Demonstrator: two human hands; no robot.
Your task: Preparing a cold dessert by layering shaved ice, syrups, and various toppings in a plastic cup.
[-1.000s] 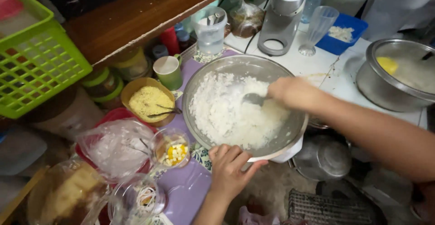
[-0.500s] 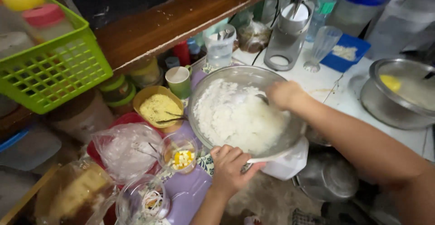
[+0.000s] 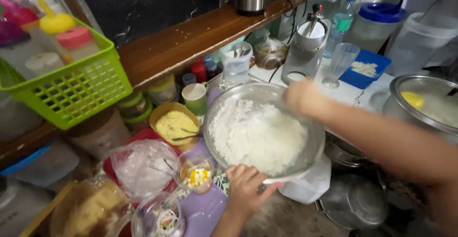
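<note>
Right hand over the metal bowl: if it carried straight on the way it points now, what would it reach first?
The right hand is blurred at the far rim of the metal bowl, reaching leftward over it. Going straight on, it would probably meet the white rice first; beyond the rim stands the green cup. Its height is unclear.

Two hands: left, right. One big steel bowl of white rice. One green basket far left. One yellow bowl. One green cup. One blue tray far right. One clear glass.
</note>
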